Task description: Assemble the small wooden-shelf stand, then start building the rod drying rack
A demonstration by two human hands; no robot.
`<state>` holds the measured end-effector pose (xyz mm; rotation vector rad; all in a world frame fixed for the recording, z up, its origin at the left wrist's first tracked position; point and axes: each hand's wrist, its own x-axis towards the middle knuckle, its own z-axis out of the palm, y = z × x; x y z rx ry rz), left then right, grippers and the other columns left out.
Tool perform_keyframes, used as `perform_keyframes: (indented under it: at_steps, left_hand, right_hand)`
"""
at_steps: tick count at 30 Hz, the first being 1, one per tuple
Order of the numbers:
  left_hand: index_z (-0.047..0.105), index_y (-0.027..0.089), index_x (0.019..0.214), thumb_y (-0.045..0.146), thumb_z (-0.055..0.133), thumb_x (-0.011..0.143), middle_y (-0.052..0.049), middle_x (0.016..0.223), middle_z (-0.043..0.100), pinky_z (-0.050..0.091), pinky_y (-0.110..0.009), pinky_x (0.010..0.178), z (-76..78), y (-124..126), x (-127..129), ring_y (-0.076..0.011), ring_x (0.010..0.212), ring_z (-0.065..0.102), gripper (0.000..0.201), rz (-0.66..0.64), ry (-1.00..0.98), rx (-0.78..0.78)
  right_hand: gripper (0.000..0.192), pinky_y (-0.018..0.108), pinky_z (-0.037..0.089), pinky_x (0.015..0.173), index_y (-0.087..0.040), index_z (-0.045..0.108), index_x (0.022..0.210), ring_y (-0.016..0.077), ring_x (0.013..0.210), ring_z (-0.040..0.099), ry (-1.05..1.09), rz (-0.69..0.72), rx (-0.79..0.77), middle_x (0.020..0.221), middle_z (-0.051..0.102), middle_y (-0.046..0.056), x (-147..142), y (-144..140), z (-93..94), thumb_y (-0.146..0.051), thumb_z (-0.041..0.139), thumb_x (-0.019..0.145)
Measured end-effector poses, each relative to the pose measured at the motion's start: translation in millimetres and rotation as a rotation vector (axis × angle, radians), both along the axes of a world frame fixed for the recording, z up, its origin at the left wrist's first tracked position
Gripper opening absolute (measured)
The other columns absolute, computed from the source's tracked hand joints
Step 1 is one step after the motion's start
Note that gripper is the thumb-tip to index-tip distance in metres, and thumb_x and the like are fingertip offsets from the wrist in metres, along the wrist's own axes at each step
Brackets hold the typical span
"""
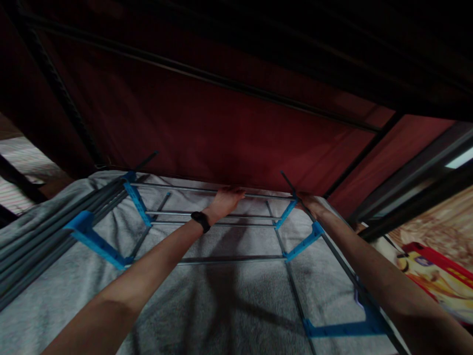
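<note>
A rack frame of grey metal tubes and blue plastic brackets lies on a grey blanket point(236, 305). My left hand point(228, 199), with a black band on its wrist, is closed over the far metal tube point(177, 188) near its middle. At the far right corner, my right hand point(309, 203) is closed at a blue bracket point(288, 212), its fingertips partly hidden behind the joint. Crosswise tubes link this side to the blue bracket point(136, 199) on the left. Closer to me are another left bracket point(96, 241) and a right one point(305, 241).
Several long grey tubes point(55, 231) lie bundled at the left. A further blue bracket point(340, 329) sits at the near right. Dark red fabric point(221, 133) on a dark frame rises behind the blanket. Beyond my right arm lies a red and yellow package point(439, 271).
</note>
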<state>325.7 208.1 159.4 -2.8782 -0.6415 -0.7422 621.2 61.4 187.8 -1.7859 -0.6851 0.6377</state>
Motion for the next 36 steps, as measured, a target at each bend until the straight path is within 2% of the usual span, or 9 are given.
perform_keyframes:
  at_steps: [9,18,22,28,32,36]
  left_hand:
    - [0.064,0.017,0.117,0.020,0.044,0.096,-0.011,0.113,0.068,0.047,-0.035,0.084,-1.1,1,0,-0.0223,0.100,0.064,0.029,-0.012,0.018,0.016]
    - [0.062,0.017,0.116,0.019,0.046,0.095,-0.011,0.112,0.067,0.047,-0.036,0.084,-2.7,1,2,-0.0225,0.099,0.063,0.027,-0.006,0.025,0.011]
    - [0.063,0.016,0.113,0.018,0.046,0.094,-0.011,0.110,0.067,0.046,-0.036,0.082,-1.3,-1,2,-0.0219,0.095,0.063,0.025,-0.010,0.043,0.001]
    - [0.062,0.015,0.116,0.018,0.044,0.095,-0.012,0.111,0.066,0.044,-0.036,0.084,-2.6,-3,3,-0.0234,0.099,0.061,0.028,0.009,0.029,0.010]
    - [0.062,0.015,0.115,0.019,0.044,0.096,-0.012,0.115,0.065,0.043,-0.035,0.088,0.4,-5,1,-0.0228,0.103,0.061,0.026,0.007,0.045,-0.002]
    - [0.055,0.016,0.129,0.026,0.046,0.097,-0.013,0.129,0.058,0.039,-0.038,0.098,4.4,-10,-8,-0.0235,0.114,0.056,0.035,-0.032,0.025,0.023]
  right_hand:
    - [0.012,0.021,0.052,0.056,-0.018,0.059,0.086,0.0114,0.055,0.053,0.002,-0.002,0.002,0.070,0.062,0.001,1,0,-2.9,-0.027,0.057,0.079]
    - [0.023,0.027,0.055,0.070,-0.019,0.063,0.087,0.0200,0.079,0.066,-0.086,0.076,-0.048,0.082,0.070,0.007,8,4,-11.0,-0.039,0.054,0.081]
    - [0.025,0.028,0.055,0.074,-0.019,0.064,0.091,0.0199,0.083,0.065,-0.115,0.101,-0.065,0.085,0.070,0.007,6,4,-7.7,-0.040,0.054,0.081]
    - [0.027,0.027,0.055,0.075,-0.019,0.062,0.095,0.0176,0.082,0.064,-0.126,0.079,-0.082,0.091,0.069,0.007,-2,1,-0.3,-0.040,0.053,0.081]
    - [0.028,0.029,0.055,0.075,-0.019,0.064,0.085,0.0224,0.084,0.065,-0.302,0.137,-0.147,0.084,0.069,0.008,1,-2,4.8,-0.045,0.058,0.076]
    - [0.029,0.031,0.054,0.078,-0.018,0.066,0.079,0.0258,0.085,0.066,-0.507,0.285,-0.226,0.081,0.070,0.008,15,-3,4.2,-0.046,0.059,0.075]
